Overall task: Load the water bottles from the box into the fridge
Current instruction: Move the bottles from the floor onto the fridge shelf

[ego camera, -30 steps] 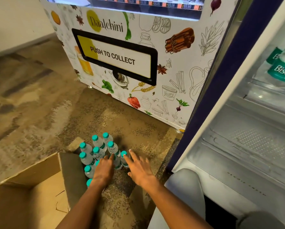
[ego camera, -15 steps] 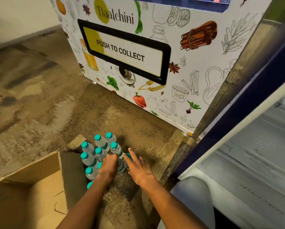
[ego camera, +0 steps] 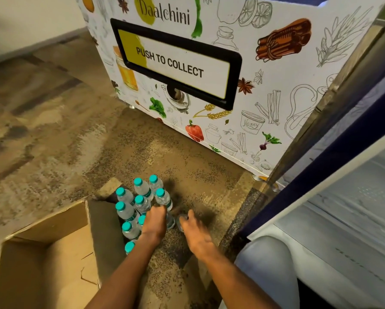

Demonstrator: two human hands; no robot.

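**K:** On the floor [ego camera: 53,134], right of the cardboard box [ego camera: 46,264]: cluster of water bottles [ego camera: 140,204], teal caps, all upright, packed touching each other. Outside the box, against its right flap.

**R:** Hands?

**K:** Left hand [ego camera: 154,224] is down over the near-right side of the cluster, fingers curled round a bottle top there. The cap is hidden under the hand. Right hand [ego camera: 196,235] is just right of it, thumb and fingers wrapped on a separate bottle [ego camera: 180,221] at the cluster's right edge. Mostly covered and motion-blurred, so only a bit of clear plastic shows.

**R:** Either bottle lifted?

**K:** Can't tell. Bases hidden behind the hands.

**R:** Fridge?

**K:** Fridge [ego camera: 354,219] open at right of frame, white interior, ribbed liner visible. Dark blue edge runs diagonally along its left side. Well apart from the bottles.

**R:** Anything else?

**K:** Vending machine [ego camera: 265,74] behind the bottles, white panel with spice and vegetable drawings, "Daalchini" logo, black-framed flap reading "PUSH TO COLLECT". Person's knee [ego camera: 267,270] in light grey fabric at lower right, between right forearm and fridge. Box is open, and the visible part of its inside shows bare cardboard.
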